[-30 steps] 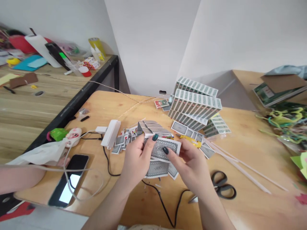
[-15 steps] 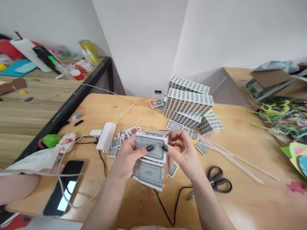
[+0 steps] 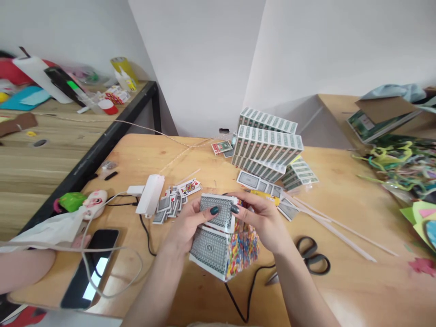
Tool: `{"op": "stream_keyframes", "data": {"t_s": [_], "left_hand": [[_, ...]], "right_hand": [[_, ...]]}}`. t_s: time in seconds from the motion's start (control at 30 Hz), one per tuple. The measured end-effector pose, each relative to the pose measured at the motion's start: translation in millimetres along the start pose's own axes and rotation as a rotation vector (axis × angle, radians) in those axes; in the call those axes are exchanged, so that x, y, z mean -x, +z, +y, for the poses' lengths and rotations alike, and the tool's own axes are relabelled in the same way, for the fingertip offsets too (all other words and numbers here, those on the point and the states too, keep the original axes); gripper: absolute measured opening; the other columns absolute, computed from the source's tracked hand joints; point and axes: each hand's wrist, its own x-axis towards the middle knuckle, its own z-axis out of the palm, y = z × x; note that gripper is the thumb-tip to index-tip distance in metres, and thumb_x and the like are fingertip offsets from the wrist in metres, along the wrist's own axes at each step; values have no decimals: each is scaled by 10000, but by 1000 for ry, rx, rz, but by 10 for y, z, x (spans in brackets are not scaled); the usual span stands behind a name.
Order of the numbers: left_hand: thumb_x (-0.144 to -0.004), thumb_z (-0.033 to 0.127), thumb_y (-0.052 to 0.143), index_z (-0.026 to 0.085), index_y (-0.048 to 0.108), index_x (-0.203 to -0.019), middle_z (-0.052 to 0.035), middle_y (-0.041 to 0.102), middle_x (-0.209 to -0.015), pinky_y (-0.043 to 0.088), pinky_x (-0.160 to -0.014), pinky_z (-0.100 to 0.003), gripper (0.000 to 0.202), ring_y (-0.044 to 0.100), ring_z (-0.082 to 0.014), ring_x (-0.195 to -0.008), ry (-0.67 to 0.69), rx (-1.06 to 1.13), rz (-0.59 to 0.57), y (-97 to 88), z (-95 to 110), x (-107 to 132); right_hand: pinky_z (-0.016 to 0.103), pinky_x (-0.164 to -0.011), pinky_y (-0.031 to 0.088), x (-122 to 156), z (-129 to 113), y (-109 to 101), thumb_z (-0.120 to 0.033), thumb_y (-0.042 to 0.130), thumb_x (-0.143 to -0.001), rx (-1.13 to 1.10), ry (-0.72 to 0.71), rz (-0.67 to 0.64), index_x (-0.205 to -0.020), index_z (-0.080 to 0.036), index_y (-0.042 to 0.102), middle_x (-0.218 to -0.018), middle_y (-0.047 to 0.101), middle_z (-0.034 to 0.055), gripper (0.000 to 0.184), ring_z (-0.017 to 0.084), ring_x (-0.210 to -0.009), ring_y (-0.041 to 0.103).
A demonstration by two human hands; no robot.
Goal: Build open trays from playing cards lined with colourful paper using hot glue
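L hand (image 3: 184, 227) & R hand (image 3: 267, 222) hold card block (image 3: 209, 252); far side hidden.

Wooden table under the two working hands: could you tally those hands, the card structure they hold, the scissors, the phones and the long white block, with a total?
Hands: 2 (left hand, right hand)
Held card structure: 1
Scissors: 1
Phone: 1
Long white block: 1
Total: 6
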Motion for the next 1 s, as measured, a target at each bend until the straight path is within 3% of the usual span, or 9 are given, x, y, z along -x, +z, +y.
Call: {"op": "stream_keyframes", "data": {"t_s": [0.2, 0.4, 0.5, 0.6, 0.67, 0.77, 0.9, 1.0], "left_hand": [[-631, 234, 779, 121, 658, -948, -69, 735, -815, 513, -639, -252, 358, 681, -175, -683, -25, -35, 12, -28, -10, -38], [-629, 253, 780, 142, 659, -960, -53, 730, -835, 498, -656, -244, 370, 670, -164, -705, 7, -192, 14, -53, 59, -48], [-625, 278, 781, 143, 648, -941, -53, 715, -842, 493, -672, -253, 368, 657, -171, -739, 55, -271, 35, -32, 103, -16], [-715, 334, 704, 159, 628, -896, -10, 664, -743, 464, -618, -231, 263, 603, -136, -652, 151, -355, 79, 23, 154, 57], [-794, 365, 611, 167, 613, -813, 28, 572, -617, 399, -522, -200, 199, 512, -102, -539, 215, -450, 117, 78, 186, 121], [-834, 327, 547, 176, 593, -756, 42, 482, -555, 325, -466, -193, 176, 432, -92, -494, 288, -590, 160, 178, 205, 218], [-854, 244, 486, 209, 610, -993, 11, 582, -671, 395, -531, -210, 189, 500, -121, -570, 298, -627, 95, 317, 158, 321], [-847, 196, 468, 229, 582, -1111, -11, 621, -724, 411, -536, -223, 290, 538, -141, -593, 310, -676, 20, 407, 108, 375]], "right_hand": [[383, -871, 510, -54, 73, 48, -350, 664, -761, -40, 22, 54, -975, -246, 701, -1015, 718, 21, 240, 210, -976, 647], [410, -942, 468, -42, 105, -16, -403, 574, -838, 131, -104, -7, -1079, -250, 625, -1117, 659, 58, 290, 208, -1034, 608], [453, -1012, 408, 24, 54, -67, -422, 618, -800, 272, -235, -71, -1257, -273, 498, -1287, 543, 85, 496, 245, -1194, 502], [503, -1041, 356, 101, -20, -46, -426, 718, -702, 513, -321, 23, -1309, -274, 444, -1321, 473, 105, 683, 288, -1245, 421], [502, -975, 413, 127, -46, 1, -409, 729, -692, 567, -296, 184, -1260, -268, 473, -1208, 524, 104, 639, 273, -1129, 497], [416, -770, 521, 130, -48, 67, -365, 719, -706, 394, -211, 370, -1158, -252, 496, -994, 583, 68, 517, 203, -840, 587], [343, -645, 547, 176, -96, 90, -330, 726, -700, 144, -92, 361, -963, -229, 537, -826, 654, 40, 339, 185, -720, 633], [332, -640, 555, 276, -196, 83, -332, 706, -723, 192, -39, 375, -864, -215, 599, -806, 697, 44, 212, 200, -732, 661]]}}
